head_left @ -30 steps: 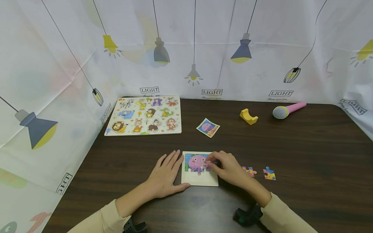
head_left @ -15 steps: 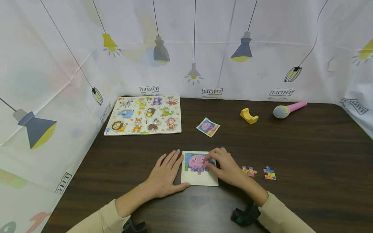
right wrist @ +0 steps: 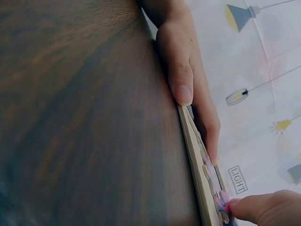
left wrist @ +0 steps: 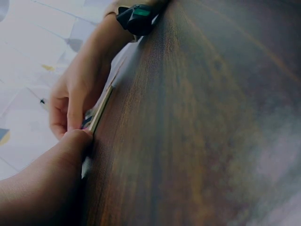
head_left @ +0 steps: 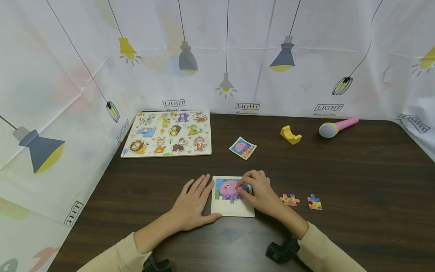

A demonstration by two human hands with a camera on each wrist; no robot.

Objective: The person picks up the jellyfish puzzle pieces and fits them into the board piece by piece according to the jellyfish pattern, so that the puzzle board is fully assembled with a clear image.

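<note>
A square puzzle board (head_left: pixel 232 209) lies on the dark wooden table, its upper part filled with pieces forming a pink octopus (head_left: pixel 227 188). My left hand (head_left: pixel 192 207) rests flat at the board's left side, fingers spread, thumb at the lower left corner. Over the board's right side, my right hand (head_left: pixel 259 192) pinches a small jigsaw piece (right wrist: pixel 222 202) between thumb and fingers; most of that piece is hidden in the head view. Two loose jigsaw pieces, a pink-and-yellow one (head_left: pixel 290 200) and a blue-and-yellow one (head_left: pixel 314 202), lie to the right of the right hand.
Behind the board lies a small octopus picture card (head_left: pixel 242 147). A large animal puzzle board (head_left: pixel 166 134) is at the back left. A yellow curved block (head_left: pixel 290 135) and a pink toy microphone (head_left: pixel 338 127) lie at the back right, before a lamp-print cloth (head_left: pixel 204 30).
My right hand has shifted slightly left across the board with the jigsaw piece, uncovering more of the pink-and-yellow piece. My left hand stays in place.
</note>
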